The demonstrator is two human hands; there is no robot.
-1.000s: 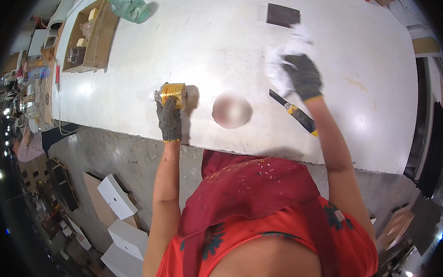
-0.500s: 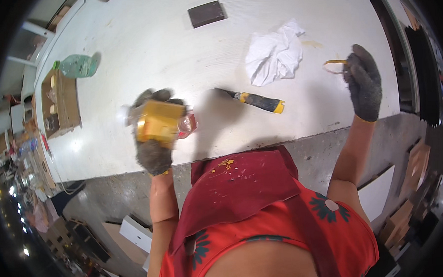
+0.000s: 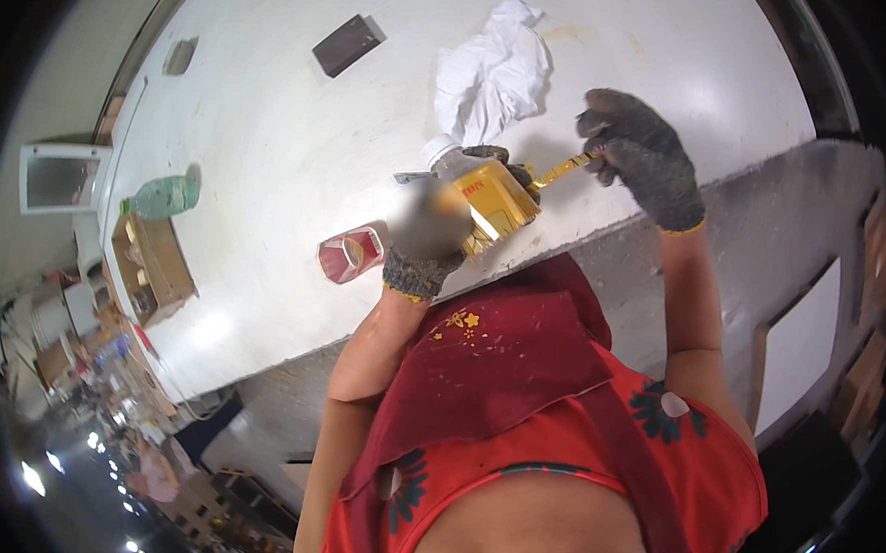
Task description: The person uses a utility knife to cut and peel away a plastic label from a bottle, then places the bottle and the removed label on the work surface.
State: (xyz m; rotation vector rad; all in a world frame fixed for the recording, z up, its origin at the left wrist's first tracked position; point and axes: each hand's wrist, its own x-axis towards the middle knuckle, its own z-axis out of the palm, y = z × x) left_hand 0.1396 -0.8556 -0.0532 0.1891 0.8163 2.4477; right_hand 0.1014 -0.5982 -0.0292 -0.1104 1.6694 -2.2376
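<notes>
My left hand (image 3: 425,227), in a dark glove with a yellow cuff, grips a clear bottle (image 3: 500,208) of yellow liquid with a white cap. The bottle leans above the table's near edge, and part of this hand is blurred. My right hand (image 3: 647,156), also gloved, pinches a thin yellow strip (image 3: 566,170) with dark marks. The strip runs toward the bottle's right side; its far end is hard to make out there. A small red-and-clear container (image 3: 351,254) lies on the table left of my left hand. Behind the bottle, dark and yellow parts are mostly hidden.
A crumpled white cloth (image 3: 493,74) lies beyond the bottle on the white table (image 3: 257,166). Farther back sits a dark block (image 3: 347,46). At the left edge are a green plastic bottle (image 3: 166,196) and a cardboard box (image 3: 154,272) with things inside.
My left hand has brought the yellow bottle rightward, toward my right hand. My right hand has moved left, still holding the strip, which now reaches to the bottle. The view has turned somewhat.
</notes>
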